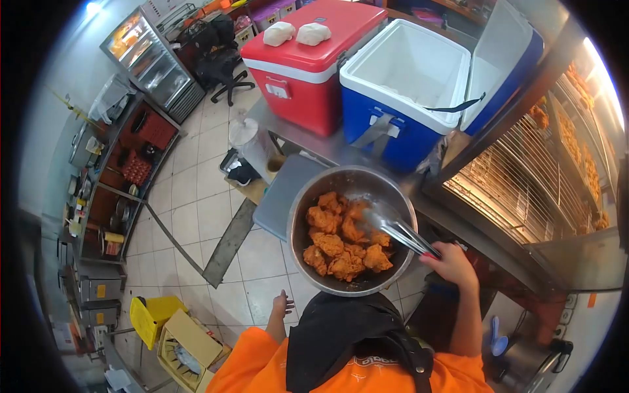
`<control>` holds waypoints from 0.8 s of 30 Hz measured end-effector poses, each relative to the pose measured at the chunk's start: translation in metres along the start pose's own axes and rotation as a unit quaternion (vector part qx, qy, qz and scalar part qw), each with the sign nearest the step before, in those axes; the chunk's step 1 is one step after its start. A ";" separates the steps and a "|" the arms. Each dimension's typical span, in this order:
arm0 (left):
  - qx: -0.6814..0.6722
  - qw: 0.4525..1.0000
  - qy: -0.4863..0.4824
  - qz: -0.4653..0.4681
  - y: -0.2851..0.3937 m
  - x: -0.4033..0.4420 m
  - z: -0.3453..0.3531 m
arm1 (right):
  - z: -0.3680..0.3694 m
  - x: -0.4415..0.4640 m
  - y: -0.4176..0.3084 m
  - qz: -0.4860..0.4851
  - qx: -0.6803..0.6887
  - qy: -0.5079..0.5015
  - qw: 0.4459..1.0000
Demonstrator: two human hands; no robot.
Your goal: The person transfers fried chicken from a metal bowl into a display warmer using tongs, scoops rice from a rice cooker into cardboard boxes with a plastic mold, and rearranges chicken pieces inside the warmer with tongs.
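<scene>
A large steel bowl (407,219) holds several pieces of orange-brown fried chicken (346,262). My right hand (451,264), at the bowl's right side, is closed round the red-ended handle of metal tongs (407,237). The tongs' blurred tips are inside the bowl at the chicken; whether they grip a piece I cannot tell. My left hand (282,306) hangs below and left of the bowl, its fingers apart, holding nothing. Under the bowl's left side is a grey lid or board (283,196).
Beyond the bowl stand a closed red cooler (295,98) with two white bundles (313,34) and an open blue cooler (367,118). At right is a lit warming cabinet (504,177) with racks. A yellow bin (149,318) and cardboard box (190,334) sit lower left.
</scene>
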State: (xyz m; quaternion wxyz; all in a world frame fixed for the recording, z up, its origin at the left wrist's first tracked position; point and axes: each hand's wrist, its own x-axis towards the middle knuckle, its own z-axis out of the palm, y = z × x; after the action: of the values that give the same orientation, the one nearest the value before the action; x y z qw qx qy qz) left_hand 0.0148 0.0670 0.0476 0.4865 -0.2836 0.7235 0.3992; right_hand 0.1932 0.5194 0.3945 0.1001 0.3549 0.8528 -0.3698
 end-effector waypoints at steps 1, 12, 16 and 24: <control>0.000 1.000 -0.003 -0.001 -0.002 0.000 -0.001 | 0.008 0.016 -0.010 -0.014 -0.066 0.014 0.998; -0.015 0.999 -0.032 0.007 0.000 -0.021 -0.017 | 0.022 0.096 -0.006 -0.034 -0.121 -0.085 0.988; 0.021 0.999 -0.039 -0.013 -0.006 0.023 -0.020 | 0.009 0.044 0.001 -0.007 0.006 -0.057 0.998; 0.053 0.997 -0.061 0.020 0.042 0.023 -0.012 | -0.009 -0.067 0.050 0.066 0.437 0.019 0.897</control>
State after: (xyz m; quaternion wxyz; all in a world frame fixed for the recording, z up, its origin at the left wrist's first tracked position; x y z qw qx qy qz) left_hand -0.0327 0.0779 0.0410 0.5360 -0.2182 0.7183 0.3860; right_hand 0.2766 0.5135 0.4018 -0.0570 0.4250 0.5821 -0.6909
